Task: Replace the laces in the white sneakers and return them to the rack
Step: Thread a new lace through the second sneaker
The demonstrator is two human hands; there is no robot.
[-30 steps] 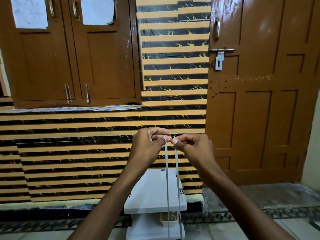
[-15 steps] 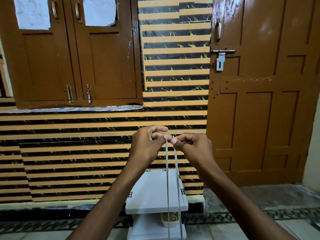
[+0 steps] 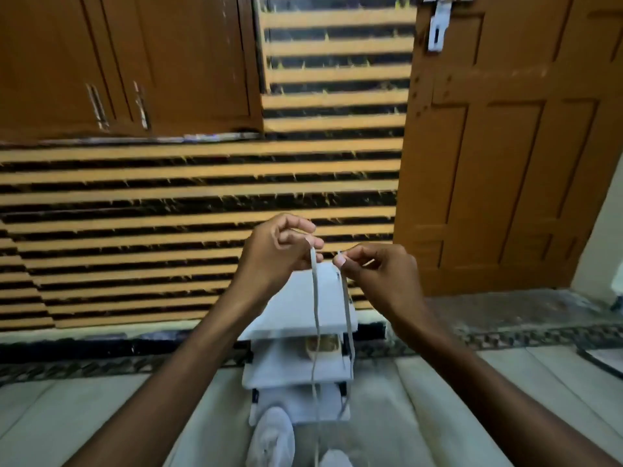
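Where half a second ago the two hands met fingertip to fingertip, they now sit a little apart. The left hand (image 3: 276, 254) pinches one end of the lace (image 3: 314, 298) between thumb and forefinger, its other fingers curled. The right hand (image 3: 381, 278) pinches the other end the same way, slightly lower. Both ends are held; the gap between the two strands is wider at the top than before.

The view has tipped downward and is blurred. The two strands hang in front of the white rack (image 3: 293, 315), which stands against the striped wall (image 3: 202, 197). More of the rack shows than before: three shelves instead of one and a part. A tan object (image 3: 322, 343) lies on the second shelf; what it is cannot be told.

New at the bottom edge: a white sneaker (image 3: 271, 436) on the floor (image 3: 101, 416) just in front of the rack's lowest shelf, and the tip of a second sneaker (image 3: 335, 460) to its right. The left strand runs down between them and out of view; the right strand seems to end by the lowest shelf. Whether the lace is threaded into either shoe cannot be told.

The cupboard doors (image 3: 135, 62) and the door (image 3: 505, 146) with its latch (image 3: 438, 28) sit higher in view than earlier, their upper parts cut off.
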